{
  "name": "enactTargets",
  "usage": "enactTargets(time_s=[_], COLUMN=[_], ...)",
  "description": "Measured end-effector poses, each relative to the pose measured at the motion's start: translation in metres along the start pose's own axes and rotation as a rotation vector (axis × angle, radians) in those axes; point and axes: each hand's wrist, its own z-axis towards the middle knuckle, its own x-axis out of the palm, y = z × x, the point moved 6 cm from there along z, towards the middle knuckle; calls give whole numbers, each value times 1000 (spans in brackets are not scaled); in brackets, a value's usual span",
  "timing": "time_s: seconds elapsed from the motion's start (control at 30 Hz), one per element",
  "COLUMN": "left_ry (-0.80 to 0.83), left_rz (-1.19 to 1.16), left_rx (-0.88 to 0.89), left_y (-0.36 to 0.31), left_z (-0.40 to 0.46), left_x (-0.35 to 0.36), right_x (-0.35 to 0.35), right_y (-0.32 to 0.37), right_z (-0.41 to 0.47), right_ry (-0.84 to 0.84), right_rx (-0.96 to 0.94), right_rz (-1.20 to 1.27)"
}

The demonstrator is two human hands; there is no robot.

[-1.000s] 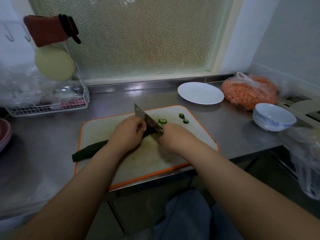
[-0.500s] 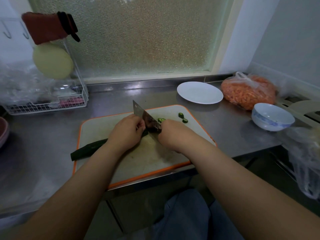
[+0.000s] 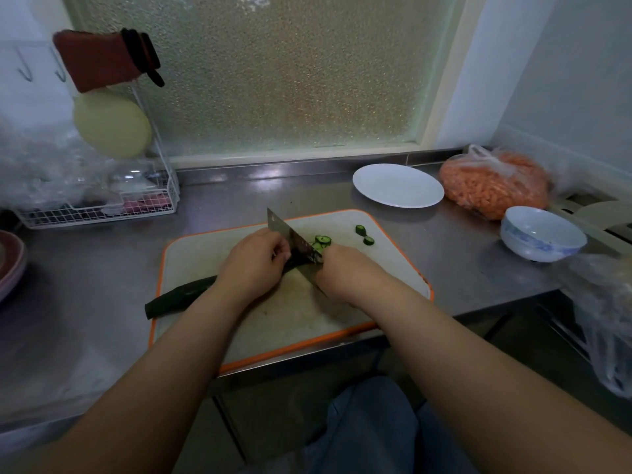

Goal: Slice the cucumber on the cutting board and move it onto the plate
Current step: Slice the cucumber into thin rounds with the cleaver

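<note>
The cucumber (image 3: 181,295) runs from eight to two o'clock under the left hand (image 3: 251,265), whose curled fingers pin it beside the cleaver (image 3: 294,241) gripped by the right hand (image 3: 345,271).

Orange-rimmed cutting board (image 3: 191,254), white plate (image 3: 398,186), seemingly blue-patterned bowl (image 3: 543,234).

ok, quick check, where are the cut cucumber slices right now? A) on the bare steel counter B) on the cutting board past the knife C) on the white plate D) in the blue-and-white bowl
B: the slices lie on the cutting board just beyond the knife; the plate holds none and none show in the bowl.
</note>
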Motion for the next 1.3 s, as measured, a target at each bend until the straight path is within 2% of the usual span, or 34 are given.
enactTargets(time_s=[0.27,0.9,1.3], left_ry=[-7,-25,-6], left_rz=[-33,-10,-16], left_rx=[-6,21,-2], left_y=[0,-1,2], left_z=[0,-4,0], left_x=[-1,-3,-2], right_x=[-14,0,-12], right_y=[5,0,7], right_z=[-13,-3,-17], right_ry=[-55,62,-32], right_rx=[-40,24,-18], right_rz=[7,-4,9])
